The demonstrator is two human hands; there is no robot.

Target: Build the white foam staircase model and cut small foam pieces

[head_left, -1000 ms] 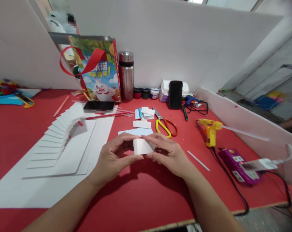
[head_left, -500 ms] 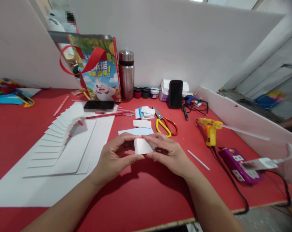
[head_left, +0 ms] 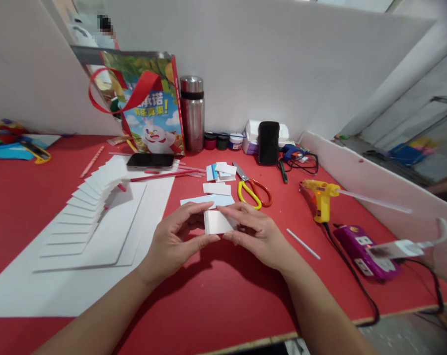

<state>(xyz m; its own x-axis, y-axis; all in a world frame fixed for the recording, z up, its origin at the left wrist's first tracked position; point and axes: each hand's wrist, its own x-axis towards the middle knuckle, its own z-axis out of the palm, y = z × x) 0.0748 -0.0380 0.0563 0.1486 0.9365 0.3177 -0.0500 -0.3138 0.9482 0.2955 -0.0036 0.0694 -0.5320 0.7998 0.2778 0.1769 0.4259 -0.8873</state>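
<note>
A small white rectangular foam-board piece (head_left: 216,222) sits just above the red worktop (head_left: 223,291), pinched from both sides: the left hand (head_left: 175,241) grips its left edge between thumb and fingers, and the right hand (head_left: 255,235) clamps its right edge. Just behind lie a pale blue card (head_left: 208,200) and yellow-and-red-handled scissors (head_left: 252,190).
</note>
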